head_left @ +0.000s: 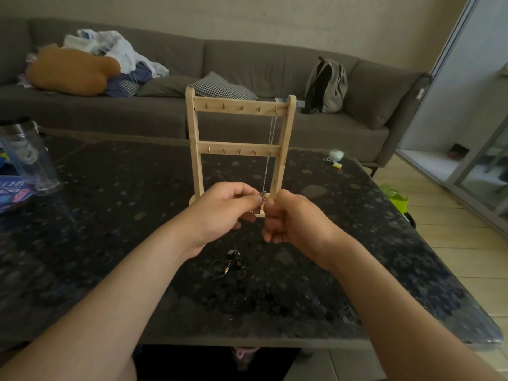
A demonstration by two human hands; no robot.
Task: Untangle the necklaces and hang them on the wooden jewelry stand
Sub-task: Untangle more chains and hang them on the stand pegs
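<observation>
A wooden jewelry stand (239, 108) with two rows of small hooks rises at the middle of the dark table. A thin silver necklace (268, 149) hangs from the rightmost hook of the top bar, down past the lower bar. Its lower end with a small pendant sits between my two hands in front of the stand's base. My left hand (220, 213) pinches the chain's bottom with thumb and forefinger. My right hand (291, 218), fingers curled, pinches it from the other side. A dark tangled necklace (229, 264) lies on the table below my wrists.
The dark speckled table (110, 215) carries a clear bottle (27, 158) and blue packets at the left, plus small items (336, 156) at the far right. A grey sofa (247, 67) with clothes, cushions and a backpack (325, 85) stands behind. A green object (395, 196) sits on the floor at right.
</observation>
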